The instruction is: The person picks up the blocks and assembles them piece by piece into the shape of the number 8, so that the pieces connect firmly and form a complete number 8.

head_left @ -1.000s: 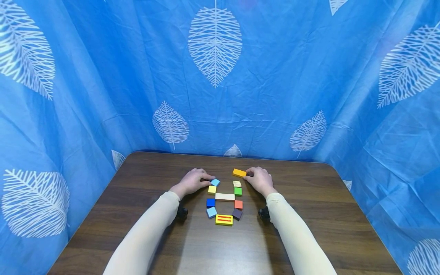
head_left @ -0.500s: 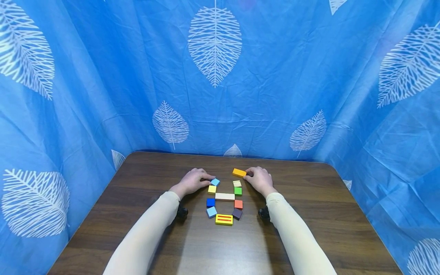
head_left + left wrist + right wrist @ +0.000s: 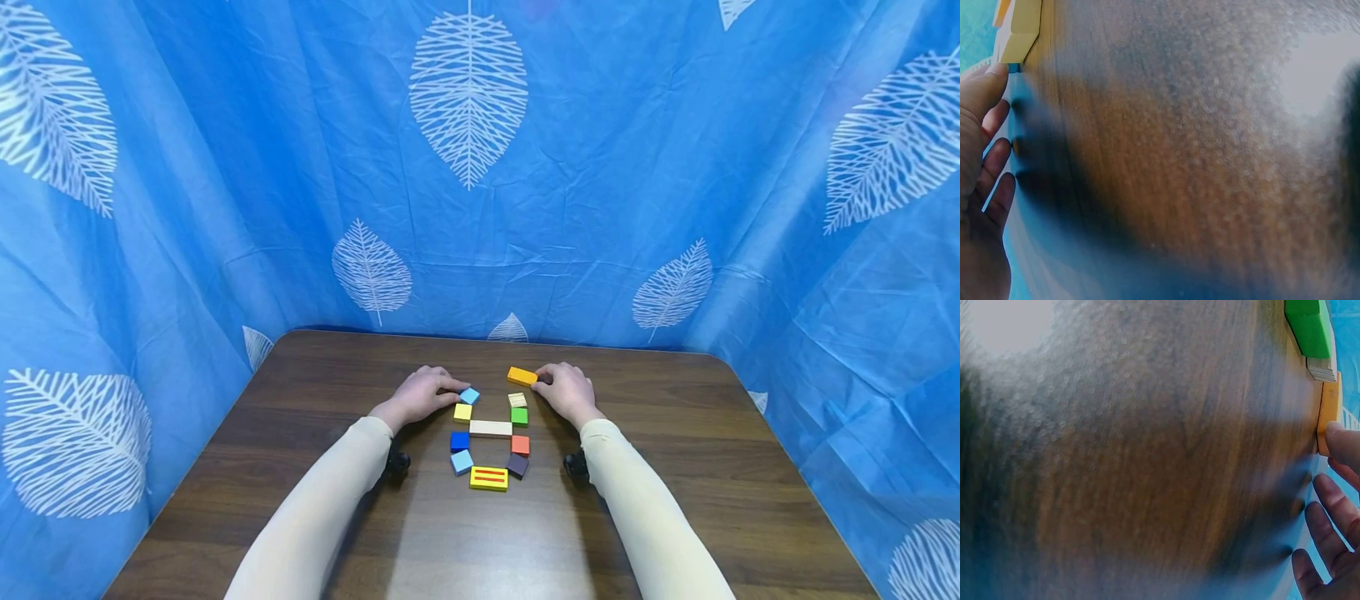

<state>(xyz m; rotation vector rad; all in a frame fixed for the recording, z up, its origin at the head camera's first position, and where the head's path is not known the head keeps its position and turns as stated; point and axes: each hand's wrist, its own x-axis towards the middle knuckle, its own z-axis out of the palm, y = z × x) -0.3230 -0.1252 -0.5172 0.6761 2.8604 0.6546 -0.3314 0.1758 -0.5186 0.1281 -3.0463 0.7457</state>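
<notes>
In the head view my left hand (image 3: 423, 393) pinches a light blue block (image 3: 469, 397) at its left side, between thumb and index finger. A yellow block (image 3: 462, 413) lies just below it, large at the top of the left wrist view. My right hand (image 3: 567, 392) grips the right end of a long orange block (image 3: 522, 377) with thumb and forefinger, its other fingers spread apart in the right wrist view. Near that orange block sit a striped pale block (image 3: 517, 401) and a green block (image 3: 519, 417). Both held blocks appear to lie on the table.
A long cream block (image 3: 491, 429) bridges the two columns. Below are a dark blue block (image 3: 460, 442), another light blue block (image 3: 461, 462), a red-orange block (image 3: 521, 447), a dark purple block (image 3: 517, 466) and a yellow block with red stripes (image 3: 489, 478). A blue curtain (image 3: 480, 250) hangs behind the wooden table (image 3: 675, 467).
</notes>
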